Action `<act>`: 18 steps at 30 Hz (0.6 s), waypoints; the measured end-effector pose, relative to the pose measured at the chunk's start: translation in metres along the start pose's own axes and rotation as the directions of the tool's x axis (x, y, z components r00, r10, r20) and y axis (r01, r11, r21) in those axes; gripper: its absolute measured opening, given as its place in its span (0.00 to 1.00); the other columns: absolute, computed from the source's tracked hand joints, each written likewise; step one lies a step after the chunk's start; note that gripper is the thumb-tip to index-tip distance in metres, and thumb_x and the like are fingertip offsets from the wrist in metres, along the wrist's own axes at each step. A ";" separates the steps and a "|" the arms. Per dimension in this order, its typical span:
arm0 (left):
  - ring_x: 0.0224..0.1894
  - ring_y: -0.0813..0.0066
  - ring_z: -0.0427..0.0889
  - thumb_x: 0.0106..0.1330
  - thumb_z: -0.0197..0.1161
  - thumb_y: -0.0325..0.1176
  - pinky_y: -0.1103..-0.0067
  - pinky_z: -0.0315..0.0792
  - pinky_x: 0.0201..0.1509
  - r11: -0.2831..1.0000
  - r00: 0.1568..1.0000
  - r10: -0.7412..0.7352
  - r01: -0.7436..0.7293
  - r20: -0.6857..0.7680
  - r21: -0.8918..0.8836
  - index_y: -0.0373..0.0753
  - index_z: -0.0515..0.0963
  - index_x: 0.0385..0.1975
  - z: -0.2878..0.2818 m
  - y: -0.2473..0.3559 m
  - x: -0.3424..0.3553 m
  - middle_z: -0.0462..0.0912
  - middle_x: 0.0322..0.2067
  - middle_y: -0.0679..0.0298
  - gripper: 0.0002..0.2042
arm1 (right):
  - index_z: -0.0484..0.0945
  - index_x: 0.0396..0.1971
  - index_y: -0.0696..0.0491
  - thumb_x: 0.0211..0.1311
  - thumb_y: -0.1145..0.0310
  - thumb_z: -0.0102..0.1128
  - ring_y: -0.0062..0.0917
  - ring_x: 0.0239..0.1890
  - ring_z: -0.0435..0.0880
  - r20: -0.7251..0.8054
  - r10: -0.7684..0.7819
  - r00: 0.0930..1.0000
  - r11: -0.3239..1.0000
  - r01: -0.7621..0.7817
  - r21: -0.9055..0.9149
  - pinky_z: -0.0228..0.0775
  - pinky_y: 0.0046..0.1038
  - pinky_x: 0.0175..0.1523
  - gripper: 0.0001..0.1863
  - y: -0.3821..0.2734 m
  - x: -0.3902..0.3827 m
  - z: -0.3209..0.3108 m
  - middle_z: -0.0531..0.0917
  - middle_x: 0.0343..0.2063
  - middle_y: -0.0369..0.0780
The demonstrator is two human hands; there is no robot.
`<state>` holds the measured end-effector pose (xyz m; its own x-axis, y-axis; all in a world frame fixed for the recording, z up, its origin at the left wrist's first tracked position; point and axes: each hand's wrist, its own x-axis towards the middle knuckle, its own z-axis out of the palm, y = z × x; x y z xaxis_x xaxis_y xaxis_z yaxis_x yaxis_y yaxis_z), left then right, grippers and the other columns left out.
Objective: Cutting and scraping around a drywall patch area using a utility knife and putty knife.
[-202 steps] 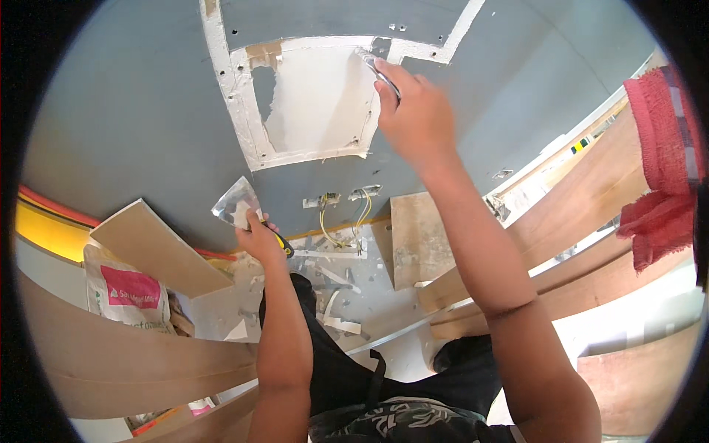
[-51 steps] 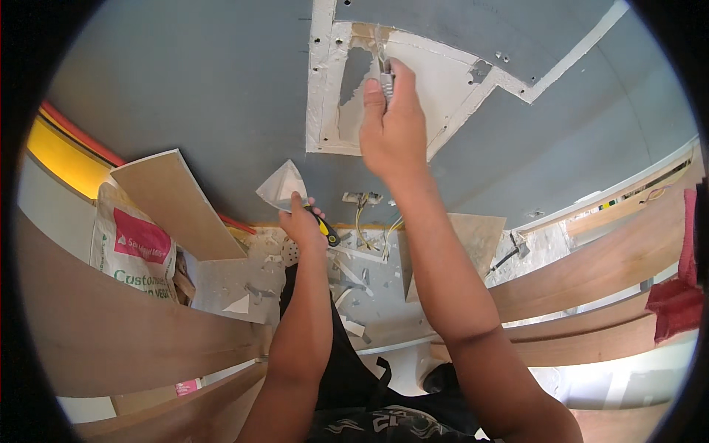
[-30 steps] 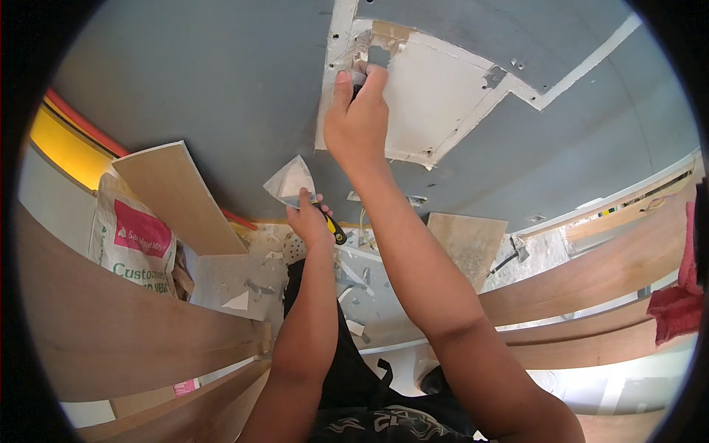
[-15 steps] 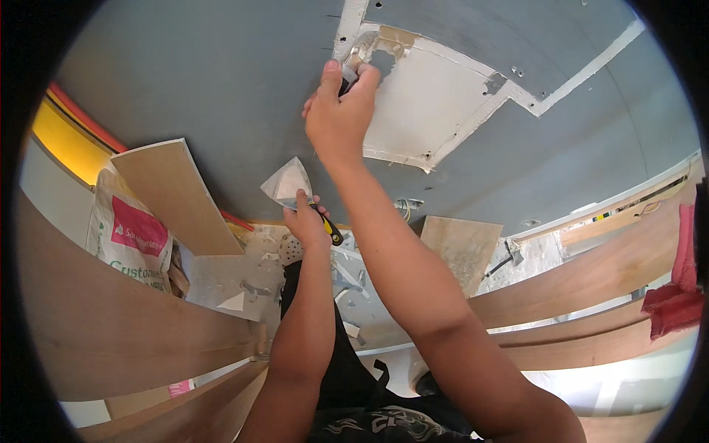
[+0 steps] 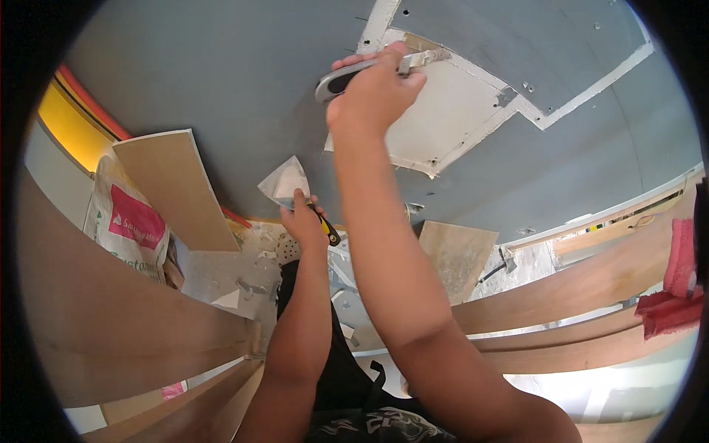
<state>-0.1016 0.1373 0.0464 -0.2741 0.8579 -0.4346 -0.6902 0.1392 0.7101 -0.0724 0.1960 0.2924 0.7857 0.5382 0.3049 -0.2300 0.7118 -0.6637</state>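
My left hand point(image 5: 304, 224) is closed round the black and yellow handle of a wide putty knife point(image 5: 272, 183). White compound point(image 5: 292, 179) lies on that blade. Farther up, my right hand point(image 5: 377, 94) grips a narrow putty knife point(image 5: 332, 84) with a grey and black handle. Its short, smeared blade points right, over the upper edge of a whitish rectangular patch point(image 5: 458, 111) in the grey wallboard point(image 5: 221, 88). Whether the blade touches the surface I cannot tell. White compound runs along the patch's edges, and a brownish strip shows at its top.
On the left stand a leaning board point(image 5: 166, 188) and a printed sack point(image 5: 125, 221). Another board point(image 5: 458, 251) leans below the patch, beside a hammer-like tool point(image 5: 498, 267). Curved wooden planks point(image 5: 133, 310) flank me; a red cloth point(image 5: 668, 314) hangs at right. Scraps litter the floor.
My right hand has turned, swinging the narrow putty knife so its blade points right along the patch's top edge. The left hand and its putty knife have hardly moved; the view has shifted slightly.
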 end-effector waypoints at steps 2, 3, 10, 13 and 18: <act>0.18 0.77 0.73 0.74 0.59 0.37 0.76 0.69 0.19 0.998 0.998 -0.060 0.060 -0.016 -0.005 0.39 0.68 0.40 0.002 0.002 0.000 0.79 0.26 0.62 0.10 | 0.58 0.48 0.56 0.75 0.63 0.54 0.31 0.18 0.76 -0.023 0.094 0.995 0.990 -0.091 0.108 0.73 0.36 0.23 0.17 -0.012 0.006 -0.002 0.73 0.22 0.39; 0.18 0.77 0.73 0.74 0.59 0.37 0.76 0.69 0.19 0.998 0.998 -0.059 0.059 -0.006 -0.008 0.39 0.68 0.40 0.003 0.002 0.000 0.79 0.26 0.62 0.10 | 0.60 0.46 0.55 0.74 0.62 0.56 0.29 0.20 0.76 -0.008 0.106 0.994 0.994 -0.105 0.038 0.74 0.38 0.25 0.16 -0.012 0.002 -0.012 0.72 0.24 0.38; 0.16 0.78 0.72 0.74 0.59 0.38 0.78 0.69 0.18 0.996 0.998 0.059 -0.061 0.039 0.065 0.39 0.71 0.42 -0.004 0.003 -0.004 0.79 0.25 0.63 0.10 | 0.69 0.39 0.54 0.77 0.62 0.52 0.23 0.20 0.76 0.128 0.360 0.924 0.807 -0.240 -0.540 0.70 0.32 0.25 0.11 -0.035 -0.045 -0.171 0.73 0.21 0.36; 0.16 0.78 0.72 0.74 0.59 0.39 0.78 0.68 0.17 0.985 0.983 0.131 -0.144 0.128 0.098 0.39 0.72 0.42 -0.002 0.002 -0.009 0.79 0.25 0.64 0.10 | 0.70 0.37 0.56 0.81 0.57 0.41 0.22 0.19 0.73 0.182 0.502 0.845 0.462 -0.085 -0.883 0.68 0.25 0.30 0.17 -0.061 -0.095 -0.285 0.71 0.17 0.36; 0.15 0.78 0.72 0.74 0.61 0.38 0.79 0.68 0.17 0.962 0.967 0.134 -0.180 0.217 0.205 0.39 0.73 0.44 -0.001 -0.005 -0.017 0.80 0.25 0.63 0.10 | 0.72 0.36 0.56 0.80 0.55 0.43 0.29 0.28 0.78 0.157 0.495 0.854 0.121 0.111 -0.986 0.70 0.34 0.35 0.20 -0.092 -0.217 -0.478 0.74 0.22 0.40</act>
<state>-0.0940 0.1218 0.0499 -0.2123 0.9555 -0.2048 -0.4775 0.0814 0.8749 0.0527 -0.2022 -0.0391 0.4673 0.8832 0.0389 0.6257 -0.2994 -0.7203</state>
